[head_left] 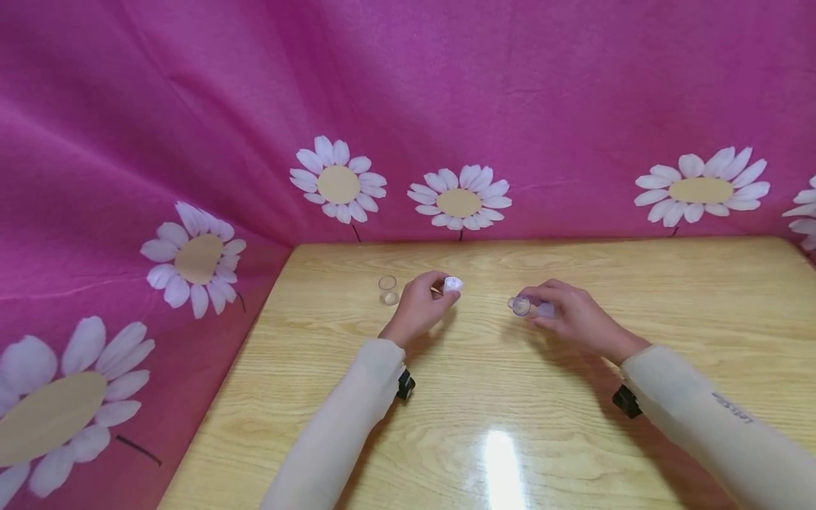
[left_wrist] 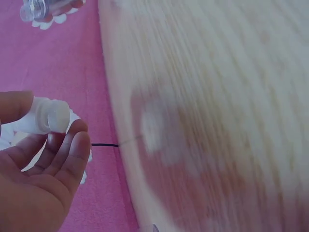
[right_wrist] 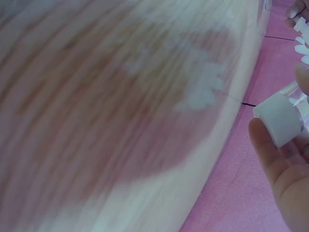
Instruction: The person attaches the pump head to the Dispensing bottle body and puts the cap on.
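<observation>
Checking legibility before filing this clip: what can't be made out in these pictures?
Head view: printed lettering on the right sleeve, too small to read surely.
Head view: part of the white container, hidden by the left hand.
Right wrist view: right hand and clear-and-white container, partly cut off by the right edge.

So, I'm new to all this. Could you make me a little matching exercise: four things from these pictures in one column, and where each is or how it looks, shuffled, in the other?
Things:
1. Small white bottle
2. Clear container with a white end
3. Small clear cup
4. Backdrop cloth

Places and looks:
A. On the wooden tabletop
B. Magenta, printed with white daisies
C. Held in the right fingers
D. Held in the left fingers

Right pairs: 1-D, 2-C, 3-A, 4-B
</observation>
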`<state>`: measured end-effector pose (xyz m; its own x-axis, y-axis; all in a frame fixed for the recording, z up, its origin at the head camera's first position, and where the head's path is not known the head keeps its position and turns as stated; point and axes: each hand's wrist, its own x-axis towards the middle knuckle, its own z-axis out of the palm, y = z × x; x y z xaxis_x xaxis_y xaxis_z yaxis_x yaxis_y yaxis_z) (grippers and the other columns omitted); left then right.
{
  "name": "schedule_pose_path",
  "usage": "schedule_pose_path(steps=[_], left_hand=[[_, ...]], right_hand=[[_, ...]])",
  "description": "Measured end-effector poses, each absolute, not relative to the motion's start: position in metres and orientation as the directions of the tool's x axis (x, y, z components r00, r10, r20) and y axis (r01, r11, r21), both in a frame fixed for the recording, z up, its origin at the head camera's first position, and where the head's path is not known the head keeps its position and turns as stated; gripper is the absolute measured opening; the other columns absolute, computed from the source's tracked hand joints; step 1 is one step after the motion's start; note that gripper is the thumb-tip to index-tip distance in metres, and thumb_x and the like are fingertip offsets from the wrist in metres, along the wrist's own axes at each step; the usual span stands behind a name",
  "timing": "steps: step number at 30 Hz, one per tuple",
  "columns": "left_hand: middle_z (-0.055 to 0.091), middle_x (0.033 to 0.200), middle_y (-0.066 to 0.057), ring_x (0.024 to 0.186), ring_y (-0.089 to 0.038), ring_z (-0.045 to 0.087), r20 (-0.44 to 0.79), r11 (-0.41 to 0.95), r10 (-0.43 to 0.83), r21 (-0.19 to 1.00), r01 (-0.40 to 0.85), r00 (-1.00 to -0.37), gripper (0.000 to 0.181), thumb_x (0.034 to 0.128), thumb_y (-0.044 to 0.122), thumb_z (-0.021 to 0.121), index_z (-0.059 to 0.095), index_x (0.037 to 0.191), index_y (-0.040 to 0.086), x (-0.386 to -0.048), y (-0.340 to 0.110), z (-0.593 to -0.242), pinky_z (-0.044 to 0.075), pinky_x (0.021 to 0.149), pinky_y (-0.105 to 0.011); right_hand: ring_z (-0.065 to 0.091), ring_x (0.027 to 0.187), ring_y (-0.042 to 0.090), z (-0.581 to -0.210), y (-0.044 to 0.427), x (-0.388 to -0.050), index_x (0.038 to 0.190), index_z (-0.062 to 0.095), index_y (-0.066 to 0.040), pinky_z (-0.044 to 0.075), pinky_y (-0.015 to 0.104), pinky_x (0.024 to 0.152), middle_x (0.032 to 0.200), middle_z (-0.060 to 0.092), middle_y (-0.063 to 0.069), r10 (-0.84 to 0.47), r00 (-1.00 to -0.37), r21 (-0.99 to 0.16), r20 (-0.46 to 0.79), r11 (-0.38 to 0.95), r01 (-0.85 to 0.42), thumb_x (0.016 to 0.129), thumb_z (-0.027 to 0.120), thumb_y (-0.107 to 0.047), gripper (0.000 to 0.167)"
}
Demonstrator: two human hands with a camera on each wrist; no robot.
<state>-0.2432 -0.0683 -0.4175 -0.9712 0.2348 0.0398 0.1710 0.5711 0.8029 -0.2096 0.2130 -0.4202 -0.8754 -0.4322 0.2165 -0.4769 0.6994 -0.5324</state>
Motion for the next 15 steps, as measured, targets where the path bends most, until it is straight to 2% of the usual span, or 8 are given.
schedule_pose_path(steps=[6,10,15], left_hand=[[0.060,0.119,-0.006,0.098,-0.016,0.060,0.062,0.568,0.228,0.802,0.184,-0.972,0.036,0.0953,0.025,0.066,0.061,0.128,0.009,-0.230,-0.069,-0.415,0.053,0.084,-0.028],[0.063,0.120,-0.006,0.100,-0.018,0.060,0.084,0.555,0.222,0.808,0.197,-0.971,0.034,0.0958,0.022,0.065,0.061,0.128,0.010,-0.224,-0.071,-0.415,0.053,0.086,-0.031],[0.065,0.120,-0.008,0.101,-0.017,0.059,0.123,0.548,0.217,0.805,0.225,-0.968,0.036,0.0957,0.019,0.066,0.062,0.130,0.010,-0.223,-0.075,-0.418,0.052,0.087,-0.030]], right_hand=[[0.063,0.093,0.024,-0.418,0.209,-0.212,0.126,0.066,-0.006,0.054,0.038,0.078,0.108,0.067,0.013,-0.436,-0.864,-0.504,0.250,0.704,-0.501,0.086,0.075,-0.007,0.041],[0.064,0.095,0.027,-0.415,0.204,-0.215,0.127,0.065,-0.003,0.054,0.043,0.080,0.110,0.067,0.016,-0.454,-0.849,-0.498,0.270,0.689,-0.527,0.085,0.076,-0.006,0.043],[0.063,0.093,0.024,-0.411,0.195,-0.218,0.127,0.065,-0.006,0.053,0.040,0.079,0.110,0.066,0.014,-0.467,-0.835,-0.496,0.292,0.672,-0.550,0.085,0.076,-0.007,0.043]])
